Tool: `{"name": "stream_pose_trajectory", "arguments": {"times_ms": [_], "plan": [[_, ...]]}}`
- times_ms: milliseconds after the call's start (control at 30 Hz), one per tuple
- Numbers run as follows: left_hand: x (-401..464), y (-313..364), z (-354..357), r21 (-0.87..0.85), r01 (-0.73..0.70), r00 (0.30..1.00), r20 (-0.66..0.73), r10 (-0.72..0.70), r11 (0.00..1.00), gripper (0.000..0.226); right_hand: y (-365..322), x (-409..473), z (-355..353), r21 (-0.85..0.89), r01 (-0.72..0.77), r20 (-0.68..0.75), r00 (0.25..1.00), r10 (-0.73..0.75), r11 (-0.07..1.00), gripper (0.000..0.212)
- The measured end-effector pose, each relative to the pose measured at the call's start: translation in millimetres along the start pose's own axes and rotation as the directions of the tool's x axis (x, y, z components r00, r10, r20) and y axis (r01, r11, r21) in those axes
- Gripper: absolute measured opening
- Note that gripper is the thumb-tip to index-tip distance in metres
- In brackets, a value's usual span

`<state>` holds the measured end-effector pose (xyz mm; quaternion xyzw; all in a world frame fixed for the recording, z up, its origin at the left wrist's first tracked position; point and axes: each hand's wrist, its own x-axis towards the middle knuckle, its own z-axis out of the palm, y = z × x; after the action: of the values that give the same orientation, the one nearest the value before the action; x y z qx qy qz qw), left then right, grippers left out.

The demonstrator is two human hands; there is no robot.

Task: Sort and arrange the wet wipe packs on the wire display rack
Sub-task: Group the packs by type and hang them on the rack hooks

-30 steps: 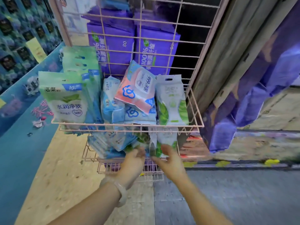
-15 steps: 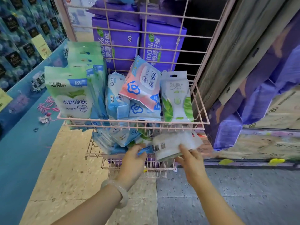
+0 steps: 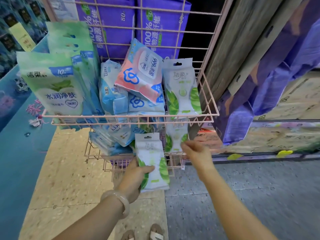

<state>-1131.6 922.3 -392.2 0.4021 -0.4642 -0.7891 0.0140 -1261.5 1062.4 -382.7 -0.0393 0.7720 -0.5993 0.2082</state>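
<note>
Gripped by its lower half in the left hand, a white-and-green wet wipe pack stands upright before the wire rack. Just right of it, the right hand pinches another leaf-printed pack in the lower basket.

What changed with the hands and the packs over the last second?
The leaf-print pack, drawn out of the lower basket by the right hand, passed to the left hand, which now grips it upright. The right hand let go and reaches for another pack there. The upper basket's packs stayed put.
</note>
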Motion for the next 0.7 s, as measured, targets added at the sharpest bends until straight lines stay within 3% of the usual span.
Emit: {"name": "stream_pose_trajectory", "arguments": {"times_ms": [67,133,267,333,433,567,600,700], "plan": [[-1,-5,-8,-0.028,0.083,0.996,0.048,-0.081,0.996,0.039,4,28,-6,-0.138,-0.001,-0.105,0.994,-0.014,0.99,0.006],[0,-10,-11,-0.045,0.123,0.989,0.093,-0.118,0.991,0.034,7,53,-5,-0.23,-0.019,-0.107,0.994,-0.006,0.973,0.023],[0,-11,-15,-0.067,0.104,0.988,0.125,-0.095,0.992,0.034,11,86,9,-0.187,-0.069,0.005,0.997,0.071,0.98,0.026],[-1,-12,-15,-0.086,0.084,0.989,0.127,-0.073,0.993,0.027,15,92,15,-0.179,-0.088,-0.032,0.996,0.084,0.98,0.021],[-2,-15,-15,-0.091,0.077,0.993,0.097,-0.069,0.993,0.016,14,93,14,-0.208,-0.024,-0.143,0.99,-0.006,0.978,0.016],[-4,-15,-13,-0.081,0.1,0.992,0.081,-0.093,0.992,0.018,15,90,15,-0.537,0.116,-0.1,0.975,-0.2,0.836,0.024],[-4,-15,-13,-0.089,0.104,0.992,0.086,-0.096,0.991,0.019,15,91,17,-0.532,0.129,-0.093,0.973,-0.209,0.837,0.023],[-6,-15,-13,-0.113,0.12,0.989,0.101,-0.109,0.986,0.02,8,88,22,-0.3,0.066,-0.13,0.985,-0.109,0.952,0.008]]}}
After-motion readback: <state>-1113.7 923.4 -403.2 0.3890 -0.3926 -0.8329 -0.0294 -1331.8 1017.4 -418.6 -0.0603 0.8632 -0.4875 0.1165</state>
